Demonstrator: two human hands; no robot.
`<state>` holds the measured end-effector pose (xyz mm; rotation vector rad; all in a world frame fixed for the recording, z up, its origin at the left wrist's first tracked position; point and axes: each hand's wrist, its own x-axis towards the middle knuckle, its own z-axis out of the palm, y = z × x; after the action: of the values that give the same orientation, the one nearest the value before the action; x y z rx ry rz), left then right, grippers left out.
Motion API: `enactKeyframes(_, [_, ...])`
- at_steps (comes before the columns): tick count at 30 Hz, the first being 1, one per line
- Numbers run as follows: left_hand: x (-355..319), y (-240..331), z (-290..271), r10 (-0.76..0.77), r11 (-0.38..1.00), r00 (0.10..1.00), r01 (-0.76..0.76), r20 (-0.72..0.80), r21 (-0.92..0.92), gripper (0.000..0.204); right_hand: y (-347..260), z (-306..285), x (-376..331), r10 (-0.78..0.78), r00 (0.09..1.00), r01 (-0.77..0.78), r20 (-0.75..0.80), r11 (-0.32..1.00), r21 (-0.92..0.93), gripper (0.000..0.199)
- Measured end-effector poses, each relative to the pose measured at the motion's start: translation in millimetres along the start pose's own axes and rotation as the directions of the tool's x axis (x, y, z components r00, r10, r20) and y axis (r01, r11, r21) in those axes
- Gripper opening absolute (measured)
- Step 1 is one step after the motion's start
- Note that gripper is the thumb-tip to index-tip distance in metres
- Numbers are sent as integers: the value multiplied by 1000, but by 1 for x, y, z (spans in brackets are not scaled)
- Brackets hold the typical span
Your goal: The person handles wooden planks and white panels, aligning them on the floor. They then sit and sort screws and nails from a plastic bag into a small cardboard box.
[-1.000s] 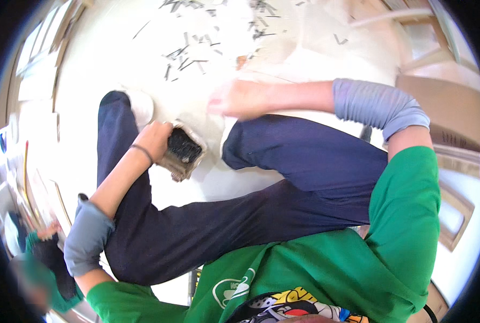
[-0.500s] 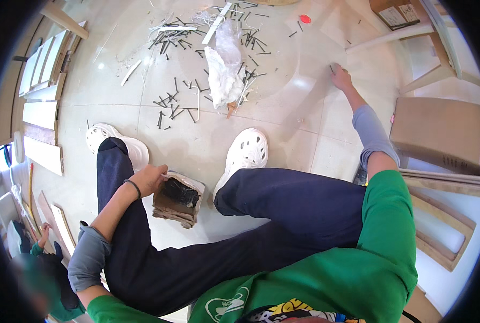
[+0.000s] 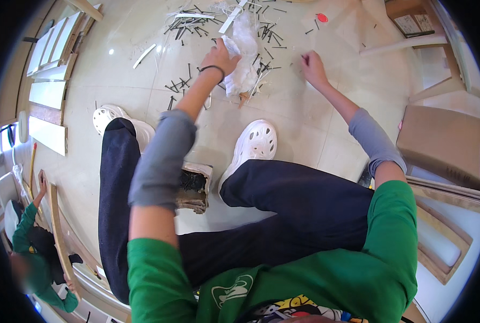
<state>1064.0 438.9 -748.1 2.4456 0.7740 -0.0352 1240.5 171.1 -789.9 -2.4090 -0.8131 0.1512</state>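
From my distance, I look down at a pale floor [image 3: 288, 132] of shiny tiles. Many dark screws [image 3: 171, 102] lie scattered on it, with thin white strips [image 3: 144, 56] and one red round piece [image 3: 322, 18]. In the middle of them is the white plastic wrap [image 3: 243, 75], crumpled and long. On the left side, white panels [image 3: 47, 98] lie in a row; below them, a co-worker [image 3: 38, 261] is holding a wooden plank [image 3: 60, 237]. On the right side I see a wooden frame [image 3: 437, 272] with a long opening.

Between the person's legs stands a small open box [image 3: 199, 203] with torn edges; the left sleeve covers part of it. Inside is some black material [image 3: 193, 182], whose kind I cannot tell. A bigger brown carton [image 3: 441, 142] is near the right arm, and I cannot see its inside.

The left hand [image 3: 222, 58] is at the left edge of the wrap, its fingers partly bent; I cannot tell if they grip it. The right hand [image 3: 313, 67] hangs above the floor, right of the wrap, its fingers drawn close together. Something small and dark seems to be at their tips, but I cannot tell whether they hold it.
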Motion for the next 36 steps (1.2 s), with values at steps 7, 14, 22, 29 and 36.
enactKeyframes(7, [26,-26,25,-188,891,967,241,169,-385,78,-141,38,73,332,937,-347,108,920,182,53])
enactKeyframes(14, [-12,-9,26,-267,897,961,275,70,-345,57,-155,49,79,212,918,-154,337,970,-189,49])
enactKeyframes(22, [-72,-41,-60,-205,932,741,-53,-639,-359,42,-163,17,74,-16,982,16,190,1000,1,43])
enactKeyframes(29, [-106,-29,-103,-156,-31,982,-111,-105,-993,30,-278,-34,23,-14,776,-148,631,968,203,67])
enactKeyframes(36, [-129,34,-75,137,-128,988,95,77,-987,42,-237,-74,-25,-323,771,140,549,927,348,58])
